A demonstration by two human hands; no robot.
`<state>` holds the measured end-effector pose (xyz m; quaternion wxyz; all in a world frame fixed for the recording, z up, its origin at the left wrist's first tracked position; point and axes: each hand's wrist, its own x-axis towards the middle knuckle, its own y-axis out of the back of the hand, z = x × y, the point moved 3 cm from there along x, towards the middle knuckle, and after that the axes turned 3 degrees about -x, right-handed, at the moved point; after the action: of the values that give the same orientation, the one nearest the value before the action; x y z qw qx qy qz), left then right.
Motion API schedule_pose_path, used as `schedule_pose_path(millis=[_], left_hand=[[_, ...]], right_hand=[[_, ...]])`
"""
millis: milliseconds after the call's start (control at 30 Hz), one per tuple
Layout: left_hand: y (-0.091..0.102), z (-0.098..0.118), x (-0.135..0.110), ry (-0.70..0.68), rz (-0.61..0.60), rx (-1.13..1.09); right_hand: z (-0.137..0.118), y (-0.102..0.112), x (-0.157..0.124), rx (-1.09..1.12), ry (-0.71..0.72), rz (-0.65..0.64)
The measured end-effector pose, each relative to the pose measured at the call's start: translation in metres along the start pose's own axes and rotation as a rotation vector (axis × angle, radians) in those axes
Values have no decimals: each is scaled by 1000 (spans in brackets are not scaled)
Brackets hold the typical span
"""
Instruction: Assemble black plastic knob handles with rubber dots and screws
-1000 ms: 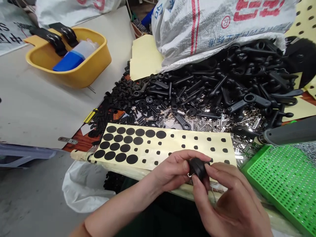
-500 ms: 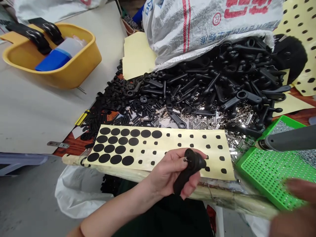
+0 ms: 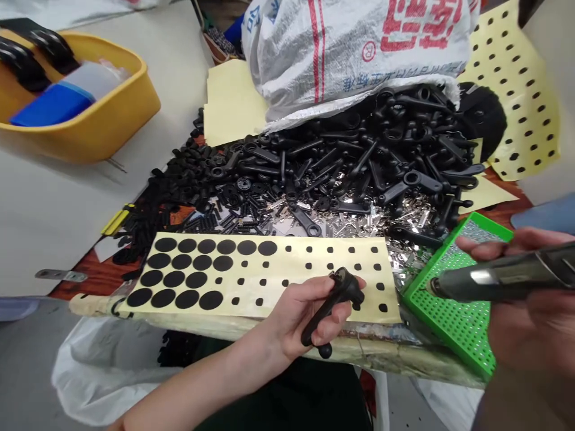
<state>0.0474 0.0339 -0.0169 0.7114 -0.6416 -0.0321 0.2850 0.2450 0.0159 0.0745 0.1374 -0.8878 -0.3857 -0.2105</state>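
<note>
left hand (image 3: 300,314) pinches a black lever (image 3: 338,293) btwn thumb + fingers, tilted, over the counter's near edge, just in front of the dotted sticker sheet (image 3: 269,263). right hand (image 3: 530,335) wrapped round a grey screwdriver (image 3: 494,280), tip at the green tray (image 3: 462,329) nr the near right corner. lever pile (image 3: 381,149) mid counter.
</note>
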Motion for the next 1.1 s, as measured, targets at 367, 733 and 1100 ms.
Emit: schedule_pose_path(millis=[367,733,1100], left_hand=[[-7,-23,27,-204,327,576],[-5,-22,25,-226,356,712],[-2,-22,27,-235,385,734]], right_hand=[[11,41,2,-324,-1,60],[29,48,4,-109,77,205],[37,43,3,-88,43,188]])
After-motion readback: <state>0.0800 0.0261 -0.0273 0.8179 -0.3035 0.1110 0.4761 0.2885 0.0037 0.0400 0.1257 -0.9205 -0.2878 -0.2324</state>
